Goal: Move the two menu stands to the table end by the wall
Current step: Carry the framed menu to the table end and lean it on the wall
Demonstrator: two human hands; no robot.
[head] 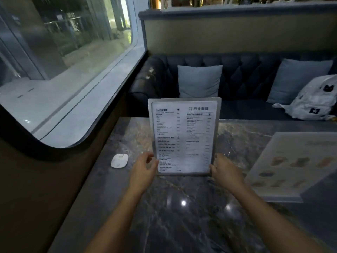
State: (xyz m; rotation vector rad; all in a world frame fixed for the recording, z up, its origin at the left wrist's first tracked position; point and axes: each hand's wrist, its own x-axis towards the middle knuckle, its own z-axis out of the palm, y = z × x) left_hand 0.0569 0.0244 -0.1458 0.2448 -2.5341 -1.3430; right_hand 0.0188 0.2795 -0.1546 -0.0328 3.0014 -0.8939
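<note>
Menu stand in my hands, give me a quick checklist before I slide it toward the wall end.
1. Grip on both sides: ok. The left hand and right hand hold the lower edges of the text menu stand.
2. Stand upright: ok, it faces the camera with little tilt.
3. Base resting on the table: cannot tell, the bottom edge is blurred.
4. Path toward the wall: not ok, a small white device lies on the table left of the stand.
5. Second menu stand: not ok, it is at the right, not yet moved.
</note>
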